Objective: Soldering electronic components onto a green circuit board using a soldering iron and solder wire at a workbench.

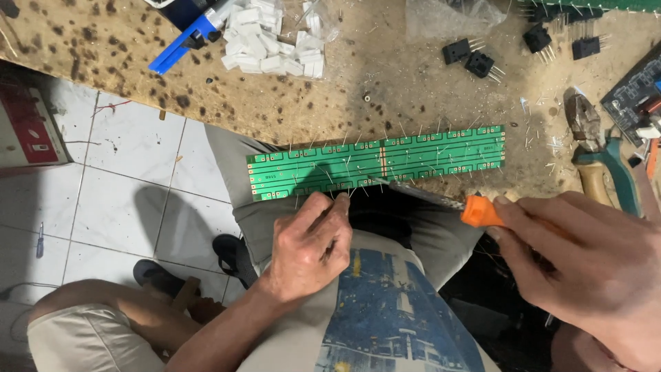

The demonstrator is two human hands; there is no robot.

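Note:
A long green circuit board [413, 157] lies at the near edge of a worn wooden bench [289, 96], with thin wire leads sticking up from it. My left hand [310, 244] grips the board's near edge left of centre, fingers curled on it. My right hand [585, 265] holds a soldering iron by its orange handle [482, 211]. Its dark metal shaft [420, 193] runs left, and the tip touches the board near its copper-coloured middle seam.
A pile of white block parts [272, 41] and a blue tool [180, 43] lie at the back. Black transistors [475, 58] sit at the back right. Pliers with green handles [606, 155] and another dark board [630, 93] rest at the right. Below, tiled floor [124, 186].

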